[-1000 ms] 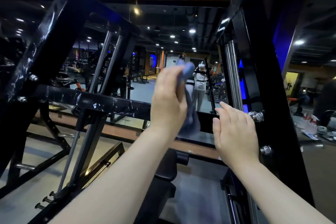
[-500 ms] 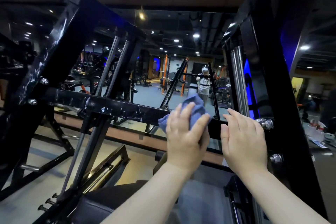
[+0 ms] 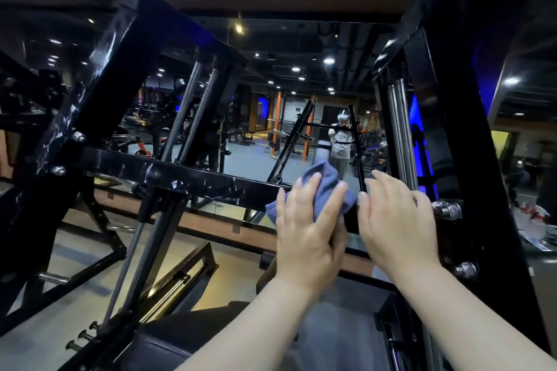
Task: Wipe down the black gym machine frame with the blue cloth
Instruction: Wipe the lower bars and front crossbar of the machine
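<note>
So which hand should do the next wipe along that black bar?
Left, probably. The left hand presses the blue cloth on the crossbar, with streaked bar stretching to its left; the right hand lies flat beside it, holding no cloth.

Left hand [image 3: 304, 238] and right hand [image 3: 394, 226], located at the right end of the black crossbar [image 3: 180, 181], are bare. Forearms [image 3: 256, 325] are uncovered along their whole visible length. Fingernails [image 3: 342, 186] are short and plain.
</note>
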Motion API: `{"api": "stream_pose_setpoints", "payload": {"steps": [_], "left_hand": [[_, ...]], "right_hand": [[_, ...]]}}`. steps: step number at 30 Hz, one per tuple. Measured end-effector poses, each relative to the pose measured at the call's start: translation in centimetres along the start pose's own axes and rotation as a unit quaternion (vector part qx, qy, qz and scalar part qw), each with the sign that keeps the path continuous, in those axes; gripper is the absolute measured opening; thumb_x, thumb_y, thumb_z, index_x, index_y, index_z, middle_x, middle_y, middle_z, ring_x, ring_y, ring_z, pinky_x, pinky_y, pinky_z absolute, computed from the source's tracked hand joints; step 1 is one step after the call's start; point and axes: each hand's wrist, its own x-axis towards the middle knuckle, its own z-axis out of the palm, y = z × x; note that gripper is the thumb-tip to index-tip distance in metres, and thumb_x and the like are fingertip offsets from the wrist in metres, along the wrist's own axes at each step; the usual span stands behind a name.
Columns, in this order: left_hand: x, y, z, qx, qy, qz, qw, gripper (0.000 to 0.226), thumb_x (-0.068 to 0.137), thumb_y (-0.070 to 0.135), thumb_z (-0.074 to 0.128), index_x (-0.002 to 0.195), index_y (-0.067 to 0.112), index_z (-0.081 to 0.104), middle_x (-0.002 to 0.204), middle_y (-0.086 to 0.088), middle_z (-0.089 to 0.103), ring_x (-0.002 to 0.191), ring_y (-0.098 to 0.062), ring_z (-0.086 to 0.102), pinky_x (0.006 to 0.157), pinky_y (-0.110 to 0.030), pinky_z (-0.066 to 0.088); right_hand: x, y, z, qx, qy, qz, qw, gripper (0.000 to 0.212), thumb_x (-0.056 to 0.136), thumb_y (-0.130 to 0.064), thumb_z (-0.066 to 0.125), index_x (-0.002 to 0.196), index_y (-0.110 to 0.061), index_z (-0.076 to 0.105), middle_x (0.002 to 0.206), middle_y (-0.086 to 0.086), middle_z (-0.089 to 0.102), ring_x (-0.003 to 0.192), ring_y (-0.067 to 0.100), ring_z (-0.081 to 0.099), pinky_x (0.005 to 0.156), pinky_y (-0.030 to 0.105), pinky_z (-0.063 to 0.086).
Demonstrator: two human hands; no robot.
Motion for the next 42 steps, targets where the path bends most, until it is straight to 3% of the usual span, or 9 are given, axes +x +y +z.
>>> {"api": "stream_pose_setpoints", "payload": {"steps": [3, 8, 13, 16, 23, 31, 37, 39, 42], "left_hand": [[-0.1, -3.4, -1.8, 0.044, 0.002, 0.065, 0.997, 0.034, 0.099, 0.033, 0.054, 0.133, 0.027, 0.056, 0.147, -0.011, 0.053, 0.137, -0.029, 0.050, 0.114, -0.057, 0.032], [0.4, -4.0, -1.0, -0.056, 0.108, -0.194, 0.974, 0.045, 0.084, 0.024, 0.062, 0.128, 0.016, 0.063, 0.158, -0.004, 0.039, 0.153, -0.027, 0.024, 0.122, -0.063, 0.013], [-0.3, -0.5, 1.1, -0.046, 0.033, 0.014, 0.998, 0.041, 0.084, 0.015, 0.066, 0.124, 0.012, 0.065, 0.144, -0.012, 0.055, 0.143, -0.037, 0.040, 0.114, -0.061, 0.033], [0.2, -2.6, -0.1, -0.012, 0.024, 0.043, 0.999, 0.037, 0.087, 0.014, 0.070, 0.123, 0.007, 0.068, 0.138, -0.015, 0.059, 0.136, -0.036, 0.050, 0.108, -0.059, 0.040], [1.3, -3.3, -0.4, -0.079, 0.095, -0.194, 0.973, 0.044, 0.087, 0.018, 0.061, 0.131, 0.013, 0.062, 0.146, -0.004, 0.049, 0.144, -0.025, 0.038, 0.117, -0.061, 0.028], [-0.2, -5.3, -1.9, -0.011, 0.000, 0.034, 0.999, 0.037, 0.099, 0.027, 0.064, 0.127, 0.004, 0.067, 0.141, -0.017, 0.056, 0.138, -0.039, 0.046, 0.109, -0.062, 0.037], [1.2, -3.9, -1.2, -0.043, 0.074, -0.182, 0.980, 0.039, 0.091, 0.023, 0.064, 0.128, 0.012, 0.065, 0.143, -0.006, 0.054, 0.143, -0.029, 0.040, 0.115, -0.060, 0.031], [0.9, -2.0, -0.2, -0.039, 0.049, -0.129, 0.990, 0.037, 0.088, 0.023, 0.065, 0.124, 0.014, 0.068, 0.141, -0.006, 0.057, 0.142, -0.031, 0.041, 0.114, -0.058, 0.032], [0.5, -2.1, 0.1, -0.044, 0.002, 0.043, 0.998, 0.031, 0.089, 0.020, 0.068, 0.118, 0.008, 0.073, 0.132, -0.014, 0.063, 0.134, -0.037, 0.051, 0.111, -0.056, 0.038]], "right_hand": [[0.3, -0.1, 0.3, 0.023, -0.016, -0.013, 1.000, 0.041, 0.100, -0.032, 0.036, 0.110, -0.010, 0.070, 0.124, 0.006, 0.070, 0.108, 0.027, 0.068, 0.077, 0.042, 0.047], [0.4, -0.1, 0.1, 0.033, -0.035, -0.004, 0.999, 0.043, 0.102, -0.032, 0.033, 0.103, -0.013, 0.071, 0.110, 0.001, 0.073, 0.091, 0.027, 0.069, 0.070, 0.039, 0.048], [0.4, -0.1, 0.1, 0.023, -0.032, -0.006, 0.999, 0.042, 0.103, -0.033, 0.029, 0.099, -0.015, 0.067, 0.101, 0.001, 0.070, 0.085, 0.032, 0.066, 0.068, 0.041, 0.042], [0.2, -0.1, 0.1, 0.030, -0.035, -0.016, 0.999, 0.044, 0.103, -0.034, 0.028, 0.100, -0.016, 0.068, 0.105, 0.000, 0.071, 0.088, 0.029, 0.066, 0.070, 0.040, 0.041], [-1.0, -0.8, 0.6, 0.026, -0.008, 0.030, 0.999, 0.043, 0.105, -0.034, 0.030, 0.116, -0.016, 0.068, 0.130, -0.002, 0.066, 0.112, 0.023, 0.062, 0.086, 0.043, 0.038], [-2.5, -1.2, 1.4, 0.015, 0.023, 0.013, 1.000, 0.042, 0.106, -0.033, 0.037, 0.136, -0.015, 0.060, 0.140, 0.001, 0.060, 0.120, 0.026, 0.056, 0.111, 0.048, 0.031], [-2.6, -1.4, 1.3, 0.020, 0.027, 0.024, 0.999, 0.042, 0.105, -0.032, 0.035, 0.131, -0.015, 0.063, 0.136, 0.001, 0.062, 0.117, 0.027, 0.058, 0.112, 0.049, 0.031], [-2.4, -1.6, 1.2, 0.030, 0.033, 0.034, 0.998, 0.039, 0.103, -0.030, 0.038, 0.127, -0.015, 0.064, 0.134, 0.000, 0.063, 0.118, 0.027, 0.058, 0.110, 0.051, 0.031], [-1.9, -2.6, 1.1, 0.055, 0.028, 0.036, 0.997, 0.040, 0.097, -0.027, 0.040, 0.127, -0.015, 0.063, 0.136, -0.001, 0.062, 0.122, 0.024, 0.056, 0.109, 0.054, 0.028]]}}
